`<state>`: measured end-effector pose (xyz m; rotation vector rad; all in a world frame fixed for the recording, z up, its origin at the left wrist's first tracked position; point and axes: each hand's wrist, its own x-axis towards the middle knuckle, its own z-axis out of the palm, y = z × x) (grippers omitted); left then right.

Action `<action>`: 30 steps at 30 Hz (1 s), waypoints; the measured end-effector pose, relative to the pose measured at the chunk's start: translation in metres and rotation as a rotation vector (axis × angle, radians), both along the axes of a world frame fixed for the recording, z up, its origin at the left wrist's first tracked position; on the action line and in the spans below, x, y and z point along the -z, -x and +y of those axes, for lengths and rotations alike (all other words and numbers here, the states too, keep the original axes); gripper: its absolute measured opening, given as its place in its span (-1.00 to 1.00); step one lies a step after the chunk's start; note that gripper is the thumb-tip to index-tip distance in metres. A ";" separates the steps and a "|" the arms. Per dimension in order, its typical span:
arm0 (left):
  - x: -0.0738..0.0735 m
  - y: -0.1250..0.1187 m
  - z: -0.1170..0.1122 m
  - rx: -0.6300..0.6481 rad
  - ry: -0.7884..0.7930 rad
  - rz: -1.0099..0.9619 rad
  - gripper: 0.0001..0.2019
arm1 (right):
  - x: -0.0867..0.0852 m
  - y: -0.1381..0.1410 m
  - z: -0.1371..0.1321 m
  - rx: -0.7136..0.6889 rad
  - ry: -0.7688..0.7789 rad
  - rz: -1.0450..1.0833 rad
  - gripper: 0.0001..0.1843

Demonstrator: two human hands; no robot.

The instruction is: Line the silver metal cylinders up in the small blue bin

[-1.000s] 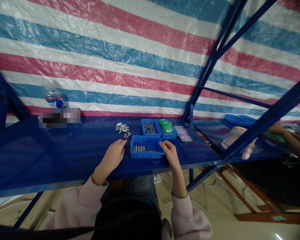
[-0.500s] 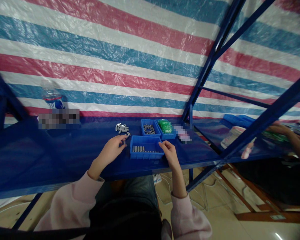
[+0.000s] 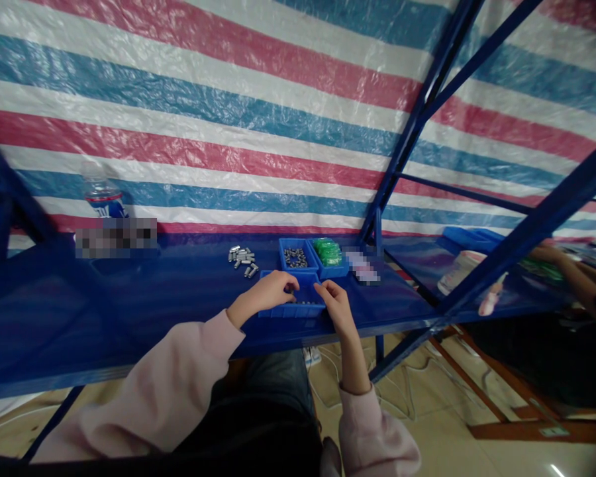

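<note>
Head view shows the left hand (image 3: pixel 271 293) curled over the near blue tray (image 3: pixel 300 309), fingertips dipping inside it; I cannot tell whether they pinch anything. The right hand (image 3: pixel 334 303) rests against the tray's right rim, its grip unclear. Loose metal cylinders (image 3: pixel 242 257) lie just beyond on the blue shelf (image 3: pixel 153 291).

A single head-worn camera looks forward and down from above the wearer's own lap, squarely facing a blue shelf (image 3: pixel 169 298) backed by a striped tarpaulin (image 3: pixel 228 119). The left hand (image 3: pixel 271 291) and right hand (image 3: pixel 334 306) lie close, low at centre frame. The wide lens catches a co-worker's arm (image 3: pixel 571 275) at far right.
</note>
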<state>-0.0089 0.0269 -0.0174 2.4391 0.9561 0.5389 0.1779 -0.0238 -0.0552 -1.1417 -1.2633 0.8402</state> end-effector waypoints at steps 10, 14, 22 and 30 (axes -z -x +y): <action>-0.003 0.004 0.001 -0.002 -0.014 0.122 -0.87 | 0.001 -0.002 0.001 -0.008 0.017 -0.001 -0.60; -0.003 0.004 -0.003 0.000 -0.027 0.116 -0.86 | 0.002 -0.003 0.001 -0.009 0.006 -0.006 -0.60; -0.017 0.018 0.000 -0.006 -0.173 -0.150 -0.82 | 0.001 -0.003 0.001 -0.003 0.004 -0.021 -0.58; 0.010 0.082 0.037 -0.278 -0.191 0.095 -0.53 | 0.002 -0.003 0.001 0.012 -0.001 -0.020 -0.56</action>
